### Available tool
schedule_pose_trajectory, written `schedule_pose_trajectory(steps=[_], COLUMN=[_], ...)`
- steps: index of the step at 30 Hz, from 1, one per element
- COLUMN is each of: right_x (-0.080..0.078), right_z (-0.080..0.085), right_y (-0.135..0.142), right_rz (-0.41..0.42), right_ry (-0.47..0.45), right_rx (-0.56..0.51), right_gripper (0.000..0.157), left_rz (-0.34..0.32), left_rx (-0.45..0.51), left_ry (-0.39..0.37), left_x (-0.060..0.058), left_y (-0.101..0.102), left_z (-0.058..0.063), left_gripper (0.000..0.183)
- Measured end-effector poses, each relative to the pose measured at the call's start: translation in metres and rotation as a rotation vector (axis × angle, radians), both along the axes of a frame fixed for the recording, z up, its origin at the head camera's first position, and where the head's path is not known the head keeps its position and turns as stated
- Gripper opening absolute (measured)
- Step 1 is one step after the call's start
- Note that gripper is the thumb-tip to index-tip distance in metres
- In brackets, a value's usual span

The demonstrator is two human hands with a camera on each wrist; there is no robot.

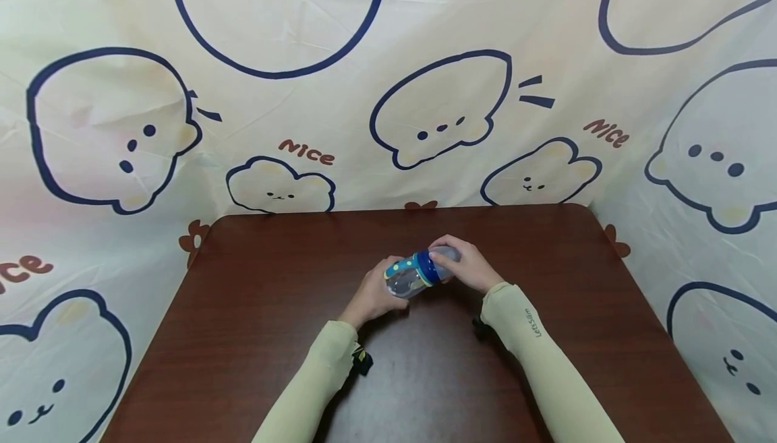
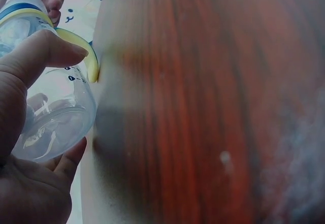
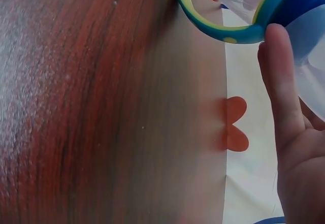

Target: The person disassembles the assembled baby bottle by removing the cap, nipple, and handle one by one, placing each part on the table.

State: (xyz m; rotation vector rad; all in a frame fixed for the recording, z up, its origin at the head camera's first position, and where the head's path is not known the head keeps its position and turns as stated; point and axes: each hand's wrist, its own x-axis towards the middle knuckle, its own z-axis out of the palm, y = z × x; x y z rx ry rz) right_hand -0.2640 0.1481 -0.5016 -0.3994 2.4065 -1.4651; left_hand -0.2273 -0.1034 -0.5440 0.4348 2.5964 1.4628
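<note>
A clear baby bottle (image 1: 407, 284) with a blue collar (image 1: 427, 268) is held tilted over the table, its capped end toward the right. My left hand (image 1: 375, 294) grips the body near the base, thumb across the top side in the left wrist view. My right hand (image 1: 469, 266) holds the translucent cap (image 1: 448, 253) at the other end. In the right wrist view one finger (image 3: 279, 66) lies along the collar and cap. A curved teal and yellow handle (image 3: 218, 30) sticks out from the collar. Measuring marks show on the bottle's side.
Below the hands spreads a dark brown wooden table (image 1: 273, 335) with rounded far corners. A pale curtain (image 1: 340, 106) with cartoon outlines surrounds it at the back and both sides. Dark bands (image 1: 361, 361) sit at the wrists over light green sleeves.
</note>
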Motion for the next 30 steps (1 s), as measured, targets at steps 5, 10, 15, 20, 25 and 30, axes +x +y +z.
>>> schedule_pose_trajectory(steps=[5, 10, 15, 20, 25, 30], right_x=[-0.001, -0.002, -0.001, 0.000, -0.001, -0.003], right_z=[0.000, -0.002, -0.002, 0.001, 0.002, 0.002], right_y=[0.002, 0.004, 0.005, 0.007, 0.012, 0.016], right_rz=[0.017, 0.020, 0.015, 0.022, 0.014, 0.009], right_ry=[-0.008, 0.005, 0.031, 0.040, 0.038, 0.057], right_rx=[-0.013, -0.010, 0.031, 0.039, 0.043, 0.054], right_gripper=[0.045, 0.045, 0.045, 0.045, 0.047, 0.045], left_rz=[0.000, -0.003, 0.001, 0.005, 0.013, 0.018], left_rx=[0.001, -0.007, -0.014, -0.012, -0.021, -0.030], left_ry=[0.013, 0.016, 0.005, 0.000, -0.006, -0.015], left_x=[0.000, 0.000, 0.000, 0.001, 0.001, 0.001], left_y=[0.000, 0.000, 0.001, 0.001, 0.001, 0.002], left_z=[0.000, 0.001, 0.001, 0.001, 0.001, 0.000], left_gripper=[0.089, 0.089, 0.089, 0.088, 0.089, 0.089])
